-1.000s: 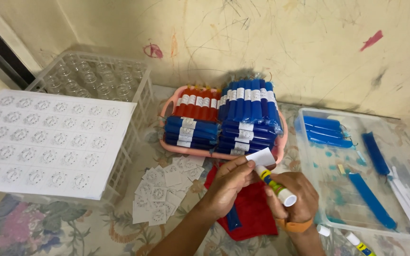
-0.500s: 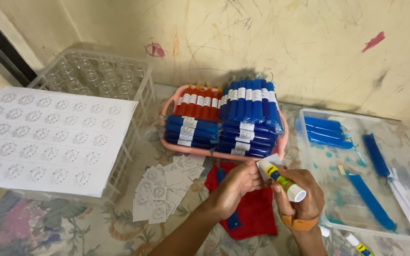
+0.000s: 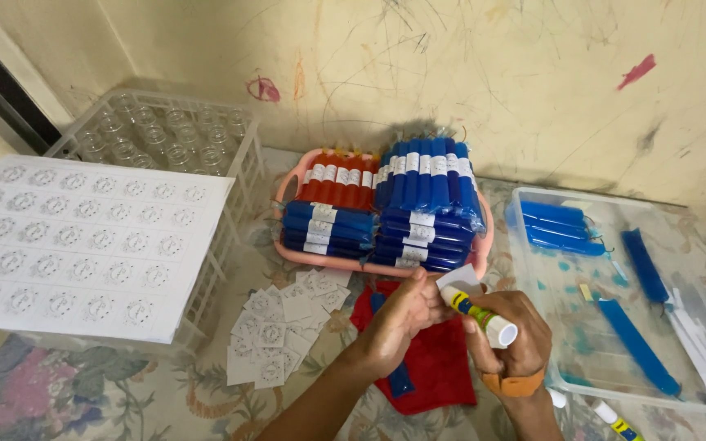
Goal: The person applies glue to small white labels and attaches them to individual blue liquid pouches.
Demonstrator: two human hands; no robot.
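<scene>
Floral tablecloth (image 3: pixel 83 392), right hand (image 3: pixel 510 331) gripping glue stick (image 3: pixel 484 317), left hand (image 3: pixel 402 320) pinching paper label (image 3: pixel 461 278)

Place: I'm looking at a home worktop, small packing job running.
Wall: scribbled wall (image 3: pixel 467 73), crayon marks showing.
Cover: floral cloth (image 3: pixel 83 392) lying under everything.
Stock: pink basket (image 3: pixel 484 245) sitting full w/ blue packs (image 3: pixel 426 175), cut labels (image 3: pixel 279 327) piling nearby.

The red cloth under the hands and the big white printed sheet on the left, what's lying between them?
A loose pile of small cut paper labels lies on the flowered tablecloth between them, seen in the head view.
</scene>
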